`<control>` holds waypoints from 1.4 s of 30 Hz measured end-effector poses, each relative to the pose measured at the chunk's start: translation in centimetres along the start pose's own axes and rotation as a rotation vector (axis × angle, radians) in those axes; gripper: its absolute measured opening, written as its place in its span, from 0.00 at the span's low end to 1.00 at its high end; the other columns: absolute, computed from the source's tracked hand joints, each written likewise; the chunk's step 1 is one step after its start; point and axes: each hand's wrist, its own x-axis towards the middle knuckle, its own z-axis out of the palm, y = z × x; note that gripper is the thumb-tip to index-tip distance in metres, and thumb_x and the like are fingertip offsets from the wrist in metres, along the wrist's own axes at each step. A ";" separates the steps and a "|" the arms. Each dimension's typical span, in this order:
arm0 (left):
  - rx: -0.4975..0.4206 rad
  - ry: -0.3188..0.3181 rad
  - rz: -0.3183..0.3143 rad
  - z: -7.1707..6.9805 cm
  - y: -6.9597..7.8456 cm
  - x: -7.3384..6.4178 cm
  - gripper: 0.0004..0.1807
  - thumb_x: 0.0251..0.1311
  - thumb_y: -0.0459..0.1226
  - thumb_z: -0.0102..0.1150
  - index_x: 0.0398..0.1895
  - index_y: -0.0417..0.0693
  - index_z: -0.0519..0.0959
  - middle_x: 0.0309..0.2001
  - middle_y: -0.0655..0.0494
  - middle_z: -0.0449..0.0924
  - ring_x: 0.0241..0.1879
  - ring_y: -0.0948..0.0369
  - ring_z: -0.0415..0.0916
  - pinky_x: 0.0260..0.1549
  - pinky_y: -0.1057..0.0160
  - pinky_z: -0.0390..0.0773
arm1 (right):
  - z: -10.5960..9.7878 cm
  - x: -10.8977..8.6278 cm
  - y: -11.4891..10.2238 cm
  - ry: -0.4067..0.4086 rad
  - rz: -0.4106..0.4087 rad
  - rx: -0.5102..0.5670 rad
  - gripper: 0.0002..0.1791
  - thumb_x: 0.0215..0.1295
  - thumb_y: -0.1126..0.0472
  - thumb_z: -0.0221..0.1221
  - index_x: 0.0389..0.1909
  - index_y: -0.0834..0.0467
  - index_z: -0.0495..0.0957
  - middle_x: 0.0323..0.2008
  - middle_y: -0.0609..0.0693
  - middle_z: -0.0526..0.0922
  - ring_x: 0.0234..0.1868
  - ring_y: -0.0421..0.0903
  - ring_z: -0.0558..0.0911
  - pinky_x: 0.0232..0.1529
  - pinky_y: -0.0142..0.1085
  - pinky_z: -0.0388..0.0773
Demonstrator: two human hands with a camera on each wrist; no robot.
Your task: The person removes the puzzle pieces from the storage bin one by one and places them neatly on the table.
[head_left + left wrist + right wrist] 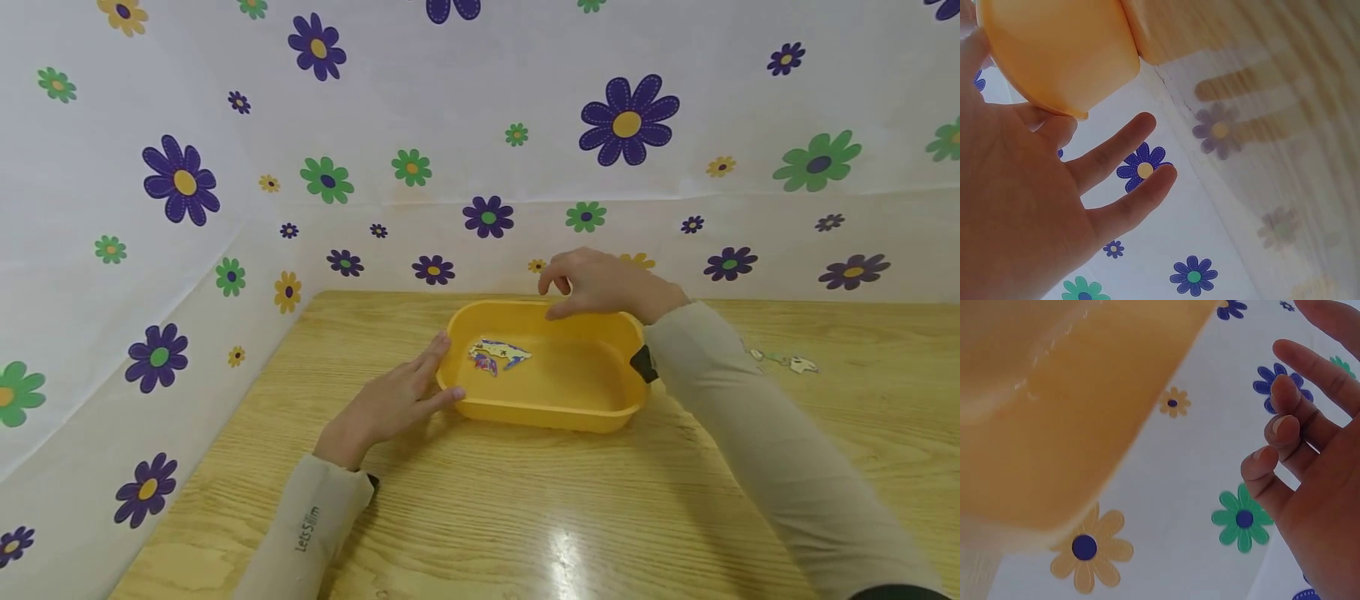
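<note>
A yellow plastic basin [543, 412] stands on the wooden table. Inside it, toward the left end, lie small flat pieces [504, 350] with pale yellow, white and purple colouring; their exact kind is unclear. My left hand [390, 404] holds the basin's left end by the rim, its thumb on the near left corner. Two of that hand's fingers [1119, 150] stretch out free of the basin in the left wrist view. Over the basin's far rim hovers my right hand [596, 283], loosely curved with a gap between thumb and fingers and nothing held.
More small flat pieces [802, 365], whitish and green, lie on the table [465, 517] right of the basin, partly behind the right sleeve [757, 425]. A white flowered cloth [450, 92] rises behind the table and along its left side.
</note>
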 end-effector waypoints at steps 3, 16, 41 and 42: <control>-0.007 -0.001 -0.002 0.0 0.0 0.0 0.49 0.72 0.64 0.45 0.83 0.51 0.38 0.82 0.56 0.36 0.77 0.45 0.50 0.71 0.40 0.56 | 0.7 0.5 -0.2 -0.025 0.002 0.016 0.17 0.62 0.58 0.69 0.47 0.64 0.84 0.27 0.50 0.73 0.33 0.48 0.71 0.33 0.39 0.66; -0.007 -0.004 -0.010 0.1 0.0 0.0 0.49 0.72 0.65 0.44 0.83 0.52 0.38 0.82 0.56 0.36 0.77 0.45 0.50 0.71 0.40 0.56 | 3.3 2.2 -1.0 -0.184 0.059 0.016 0.21 0.61 0.57 0.69 0.52 0.64 0.82 0.29 0.50 0.76 0.33 0.48 0.73 0.37 0.38 0.71; -0.003 -0.001 -0.009 0.1 -0.1 0.0 0.49 0.72 0.65 0.43 0.83 0.52 0.38 0.82 0.57 0.36 0.76 0.45 0.51 0.71 0.40 0.58 | 5.8 4.1 -2.7 -0.384 0.165 -0.116 0.30 0.59 0.51 0.71 0.60 0.61 0.79 0.46 0.54 0.82 0.44 0.50 0.77 0.51 0.43 0.77; 0.001 0.001 -0.003 0.1 -0.1 0.1 0.49 0.72 0.65 0.43 0.83 0.51 0.38 0.82 0.56 0.36 0.76 0.45 0.52 0.71 0.40 0.58 | 5.9 4.1 -2.7 -0.391 0.174 -0.118 0.30 0.60 0.51 0.71 0.60 0.61 0.78 0.49 0.55 0.82 0.47 0.50 0.77 0.54 0.44 0.76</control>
